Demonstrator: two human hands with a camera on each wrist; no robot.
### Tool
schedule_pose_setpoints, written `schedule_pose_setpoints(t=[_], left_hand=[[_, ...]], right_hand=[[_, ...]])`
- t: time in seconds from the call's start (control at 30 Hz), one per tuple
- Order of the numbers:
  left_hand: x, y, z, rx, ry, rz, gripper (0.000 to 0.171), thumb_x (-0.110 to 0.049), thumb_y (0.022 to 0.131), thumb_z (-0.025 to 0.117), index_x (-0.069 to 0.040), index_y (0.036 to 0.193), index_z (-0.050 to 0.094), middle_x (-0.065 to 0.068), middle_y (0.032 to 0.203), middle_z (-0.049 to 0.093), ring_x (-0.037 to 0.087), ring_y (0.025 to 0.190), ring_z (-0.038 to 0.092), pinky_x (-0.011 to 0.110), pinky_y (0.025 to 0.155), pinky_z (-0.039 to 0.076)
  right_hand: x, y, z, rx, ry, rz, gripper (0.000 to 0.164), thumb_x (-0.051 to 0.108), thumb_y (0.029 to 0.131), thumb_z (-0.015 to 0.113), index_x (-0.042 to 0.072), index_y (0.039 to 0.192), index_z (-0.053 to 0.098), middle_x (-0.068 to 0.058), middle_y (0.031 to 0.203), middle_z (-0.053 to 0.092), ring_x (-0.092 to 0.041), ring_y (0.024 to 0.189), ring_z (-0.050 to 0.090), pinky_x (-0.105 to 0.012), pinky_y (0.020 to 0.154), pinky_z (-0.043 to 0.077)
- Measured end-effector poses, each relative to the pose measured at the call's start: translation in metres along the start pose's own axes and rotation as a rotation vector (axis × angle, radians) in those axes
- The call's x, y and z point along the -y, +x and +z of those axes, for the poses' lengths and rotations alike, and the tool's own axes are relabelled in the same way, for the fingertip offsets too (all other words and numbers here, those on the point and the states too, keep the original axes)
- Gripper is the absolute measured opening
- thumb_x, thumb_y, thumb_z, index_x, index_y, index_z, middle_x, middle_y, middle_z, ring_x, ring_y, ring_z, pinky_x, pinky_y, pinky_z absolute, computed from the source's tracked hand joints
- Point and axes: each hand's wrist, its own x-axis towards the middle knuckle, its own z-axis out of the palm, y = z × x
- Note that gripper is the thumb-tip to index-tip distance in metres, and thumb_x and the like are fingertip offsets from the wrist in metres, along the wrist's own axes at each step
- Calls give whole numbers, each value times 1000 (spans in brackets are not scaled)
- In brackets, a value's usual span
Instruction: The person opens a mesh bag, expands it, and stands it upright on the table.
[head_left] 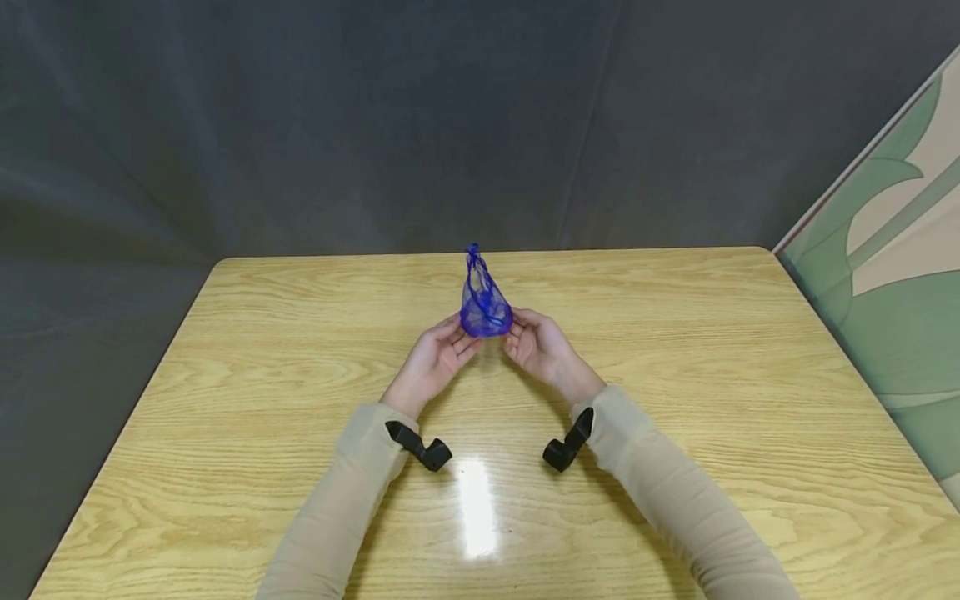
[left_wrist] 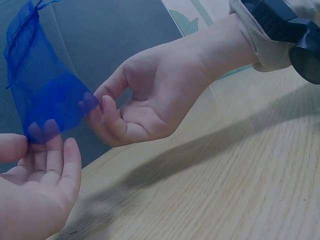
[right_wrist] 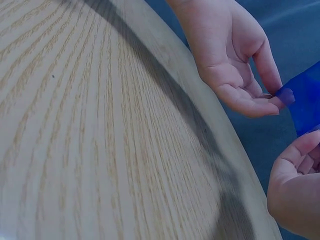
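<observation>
A sheer blue drawstring pouch (head_left: 486, 315) is held up above the table by both hands, its gathered neck and cords at the top. My left hand (head_left: 435, 357) pinches the lower left corner between thumb and fingers. At the opposite lower corner, my right hand (head_left: 546, 348) pinches the fabric. In the left wrist view, fingertips show through the thin blue mesh (left_wrist: 45, 90), and a denser blue patch shows in its lower part. Only a piece of the pouch (right_wrist: 306, 102) enters the right wrist view, stretched between the two hands.
A light wood-grain table (head_left: 247, 400) lies beneath the hands. Dark grey cloth (head_left: 465, 125) hangs behind it and at the left. On the right stands a panel with a green leaf pattern (head_left: 900, 250). Black camera mounts (head_left: 420, 446) sit on both wrists over beige sleeves.
</observation>
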Motion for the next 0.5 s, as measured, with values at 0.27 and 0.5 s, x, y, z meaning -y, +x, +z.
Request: schedule_pose_setpoints(t=[0.27, 0.5], left_hand=[[0, -1, 0, -3, -66, -32, 30, -14, 103, 33, -13, 87, 59, -3, 81, 64, 8, 80, 62, 24, 90, 47], [2, 0, 1, -34, -94, -42, 23, -13, 101, 31, -9, 93, 52, 0, 86, 61, 9, 84, 59, 28, 104, 36]], right_hand=[[-2, 0, 0, -22, -3, 15, 43, 18, 103, 28, 11, 74, 59, 4, 66, 62, -6, 57, 54, -15, 56, 44], [-3, -1, 3, -28, 17, 25, 41, 18, 103, 29, 11, 74, 58, 3, 65, 61, -6, 57, 51, -15, 56, 43]])
